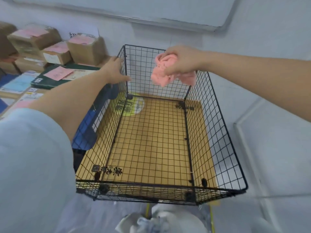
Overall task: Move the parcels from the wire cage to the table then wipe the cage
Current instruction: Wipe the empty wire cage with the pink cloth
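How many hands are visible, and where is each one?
2. The left hand touches the wire cage at its left wall; the right hand grips a pink cloth above its far end.
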`<state>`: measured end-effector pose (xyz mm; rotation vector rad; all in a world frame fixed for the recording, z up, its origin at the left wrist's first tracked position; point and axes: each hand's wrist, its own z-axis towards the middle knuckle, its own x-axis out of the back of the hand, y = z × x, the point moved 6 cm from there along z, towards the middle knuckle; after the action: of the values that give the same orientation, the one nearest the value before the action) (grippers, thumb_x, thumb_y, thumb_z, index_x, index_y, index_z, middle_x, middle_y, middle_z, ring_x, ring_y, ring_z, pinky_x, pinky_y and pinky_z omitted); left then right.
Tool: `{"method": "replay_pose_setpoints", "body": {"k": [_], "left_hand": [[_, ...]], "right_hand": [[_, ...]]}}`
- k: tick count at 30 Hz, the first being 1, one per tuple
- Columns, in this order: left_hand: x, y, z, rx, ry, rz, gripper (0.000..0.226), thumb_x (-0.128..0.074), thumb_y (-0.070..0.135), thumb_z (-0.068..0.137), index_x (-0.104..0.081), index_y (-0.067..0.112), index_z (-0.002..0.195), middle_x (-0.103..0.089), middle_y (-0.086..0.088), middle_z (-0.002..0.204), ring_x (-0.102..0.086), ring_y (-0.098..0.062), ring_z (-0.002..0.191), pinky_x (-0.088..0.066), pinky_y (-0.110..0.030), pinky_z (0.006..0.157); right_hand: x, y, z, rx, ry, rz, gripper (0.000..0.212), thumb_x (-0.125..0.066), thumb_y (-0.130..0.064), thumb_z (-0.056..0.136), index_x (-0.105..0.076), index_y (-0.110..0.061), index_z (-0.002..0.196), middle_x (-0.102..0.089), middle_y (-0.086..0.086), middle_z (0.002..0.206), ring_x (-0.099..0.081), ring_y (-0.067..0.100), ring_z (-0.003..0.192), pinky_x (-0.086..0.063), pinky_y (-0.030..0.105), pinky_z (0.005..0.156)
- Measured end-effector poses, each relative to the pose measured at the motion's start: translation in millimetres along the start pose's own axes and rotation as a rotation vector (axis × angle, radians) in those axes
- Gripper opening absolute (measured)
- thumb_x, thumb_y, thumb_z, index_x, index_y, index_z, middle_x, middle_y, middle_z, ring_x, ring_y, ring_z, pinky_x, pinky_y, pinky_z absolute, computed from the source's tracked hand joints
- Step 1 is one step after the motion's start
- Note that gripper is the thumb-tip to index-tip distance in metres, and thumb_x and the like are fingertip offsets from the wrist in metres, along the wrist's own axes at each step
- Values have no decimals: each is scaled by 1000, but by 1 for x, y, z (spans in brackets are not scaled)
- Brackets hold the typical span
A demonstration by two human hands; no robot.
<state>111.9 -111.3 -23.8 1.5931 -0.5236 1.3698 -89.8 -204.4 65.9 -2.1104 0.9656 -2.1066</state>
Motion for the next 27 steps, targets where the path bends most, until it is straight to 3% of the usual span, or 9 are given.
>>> {"method": "replay_pose_setpoints", "body": {"k": [8,13,17,21,27], "left_hand": [[-1,0,1,-7,-3,-26,95,-71,41,82,-17,6,151,-15,-14,157,-25,-33,141,-24,-44,115],[0,-1,0,-3,2,-41,95,-72,40,81,-16,6,151,-16,-14,157,-27,-32,140,-26,-44,114],[0,1,-1,-1,13,-39,96,-73,39,81,-16,6,151,-17,-14,157,-30,-32,139,-28,-45,113],[-2,-1,2,3,10,-5,101,-73,42,80,-12,7,152,-13,-14,158,-28,-32,140,-26,-44,113],[-2,1,0,17,9,-10,103,-75,35,79,-8,9,152,-11,-15,158,-28,-33,140,-26,-43,112]], "right_hand": [[6,-1,9,-22,14,23,48,-74,-31,78,-54,-30,123,-53,-16,112,-57,6,93,-46,19,63],[-2,-5,16,-3,-2,59,44,-74,-25,78,-55,-29,117,-56,-14,109,-60,5,91,-47,15,58],[-4,-9,19,5,-15,60,43,-74,-27,78,-55,-29,117,-54,-16,117,-58,6,96,-49,19,66],[-2,-10,28,22,11,21,45,-72,-26,79,-55,-29,121,-52,-21,99,-54,0,85,-42,15,58],[-5,-22,39,61,-46,-20,51,-72,-30,79,-54,-27,127,-55,-12,113,-56,2,93,-45,15,61]]}}
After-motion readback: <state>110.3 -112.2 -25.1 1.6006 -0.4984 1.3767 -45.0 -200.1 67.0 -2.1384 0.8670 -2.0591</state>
